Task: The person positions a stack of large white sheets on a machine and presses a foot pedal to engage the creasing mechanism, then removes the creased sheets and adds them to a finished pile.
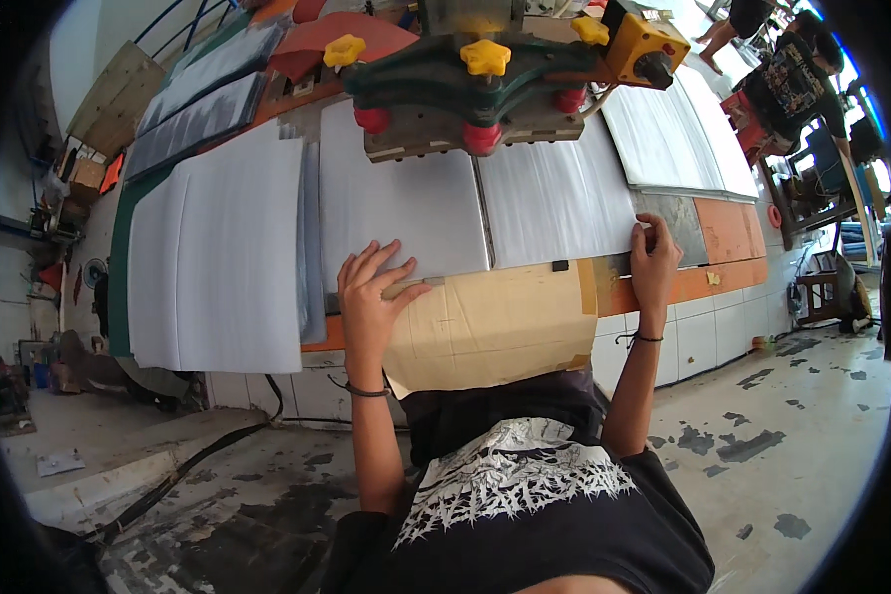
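Observation:
Two stacks of whitish sheets, probably plastic, lie side by side under a press head with a dark green bracket. My left hand is open, its fingers spread over the near left corner of the left stack. At the right edge of the right stack, my right hand is closed, thumb and forefinger together. Whether a sheet edge is between them I cannot make out. A tan cardboard panel extends from the stacks' near edge toward my body.
Yellow star knobs top the bracket, with red bumpers below. A yellow control box hangs at its right. More sheet stacks lie left and right. Another person is at the far right.

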A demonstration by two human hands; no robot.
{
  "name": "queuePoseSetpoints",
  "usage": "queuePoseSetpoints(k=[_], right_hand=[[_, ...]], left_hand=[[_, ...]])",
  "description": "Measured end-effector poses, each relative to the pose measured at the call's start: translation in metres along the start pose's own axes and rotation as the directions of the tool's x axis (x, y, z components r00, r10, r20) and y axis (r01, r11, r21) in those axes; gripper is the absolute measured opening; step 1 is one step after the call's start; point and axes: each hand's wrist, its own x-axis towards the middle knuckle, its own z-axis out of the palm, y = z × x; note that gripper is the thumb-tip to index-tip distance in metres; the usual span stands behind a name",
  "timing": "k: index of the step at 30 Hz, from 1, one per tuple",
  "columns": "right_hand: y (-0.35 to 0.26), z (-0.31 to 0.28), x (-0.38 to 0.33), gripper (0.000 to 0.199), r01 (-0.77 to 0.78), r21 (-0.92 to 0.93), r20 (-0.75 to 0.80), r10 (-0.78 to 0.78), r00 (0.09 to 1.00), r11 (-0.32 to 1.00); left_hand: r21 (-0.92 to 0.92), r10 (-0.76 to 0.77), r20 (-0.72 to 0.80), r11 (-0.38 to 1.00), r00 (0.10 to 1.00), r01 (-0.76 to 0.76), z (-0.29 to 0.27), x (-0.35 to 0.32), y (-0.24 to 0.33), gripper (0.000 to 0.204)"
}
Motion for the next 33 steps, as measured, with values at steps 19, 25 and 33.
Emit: queuePoseSetpoints(k=[19,25,33], right_hand=[[-0.0042,-0.0016,0.0005,0.014,0.003,-0.038,-0.009,-0.003,1.000,0.999],[-0.0007,0.0004,0.0011,0.014,-0.014,-0.006,-0.004,0.014,1.000,1.000],[-0.0014,-0.0015,0.0008,0.012,-0.015,-0.007,0.000,0.015,1.000,1.000]], left_hand=[[0.009,0.004,0.014,1.000,1.000,-0.004,-0.0024,0.0012,-0.0017,0.040],[-0.001,0.015,0.011,1.000,1.000,-0.015,0.0004,0.0000,-0.0046,0.040],[-0.018,0.008,0.013,1.000,1.000,-0.008,-0.0020,-0.0006,-0.0006,0.040]])
